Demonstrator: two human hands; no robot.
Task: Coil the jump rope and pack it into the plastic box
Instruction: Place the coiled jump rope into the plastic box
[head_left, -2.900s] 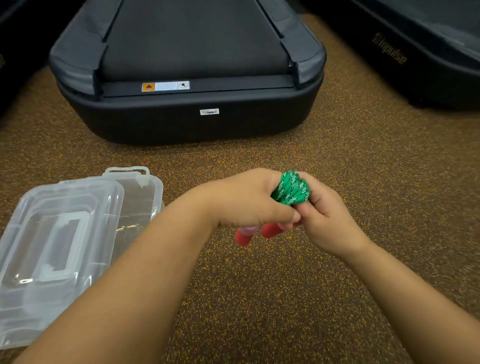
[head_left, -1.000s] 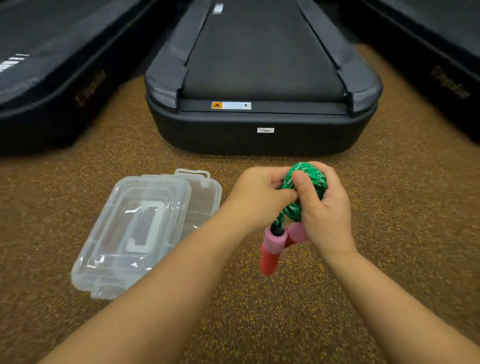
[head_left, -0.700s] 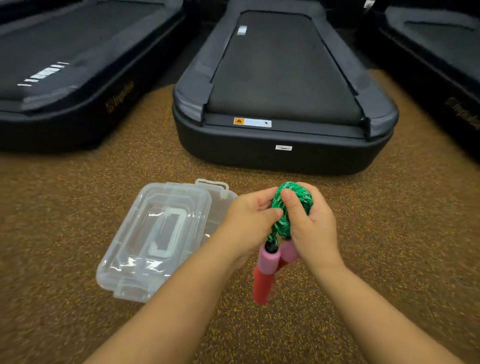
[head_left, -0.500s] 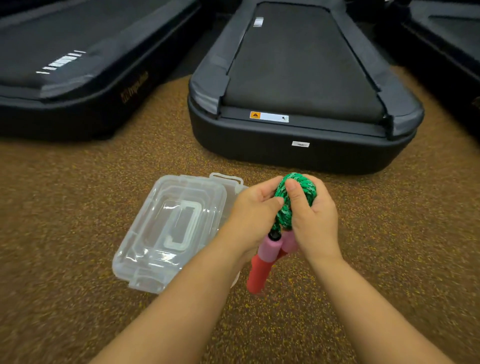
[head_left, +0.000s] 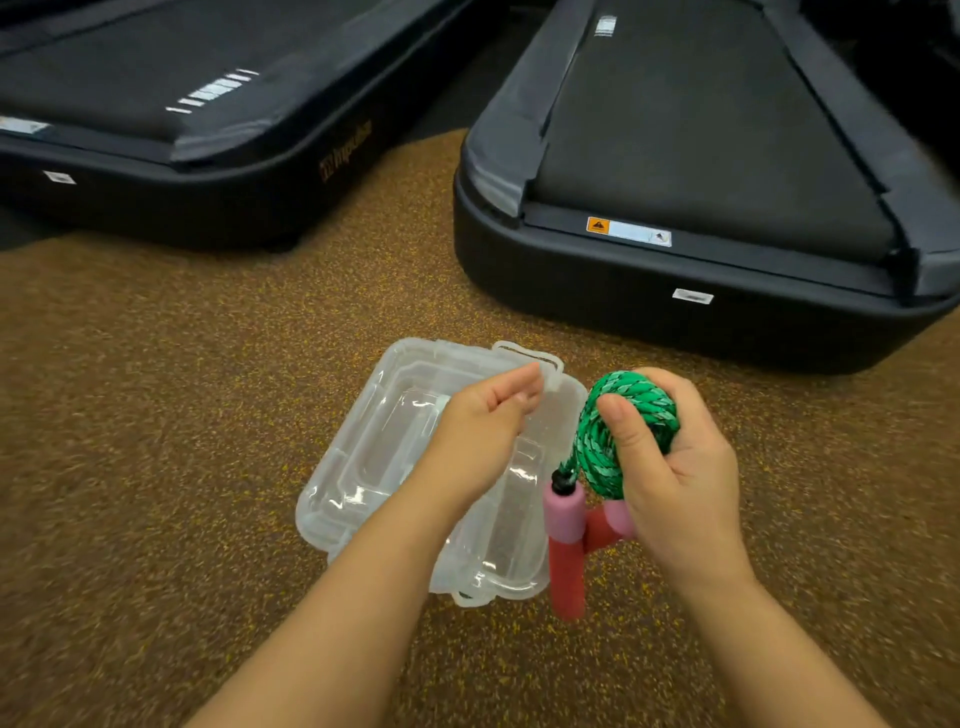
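The green jump rope (head_left: 631, 415) is wound into a tight coil, and my right hand (head_left: 670, 467) is shut around it, thumb across the front. Its pink-and-red foam handles (head_left: 566, 551) hang down below the coil. My left hand (head_left: 485, 421) is off the rope, fingers loosely curled and holding nothing, hovering over the clear plastic box (head_left: 363, 467). The box lies on the floor with its clear lid resting on top, to the left of the rope; my left forearm hides part of it.
Two black treadmills stand on the speckled brown rubber floor (head_left: 156, 415): one at the back left (head_left: 208, 156), one at the back right (head_left: 701, 218), its rear end close behind the box and my hands.
My left hand has let go of the coiled rope and moved left over the box. My right hand alone holds the coil. The view has swung left.
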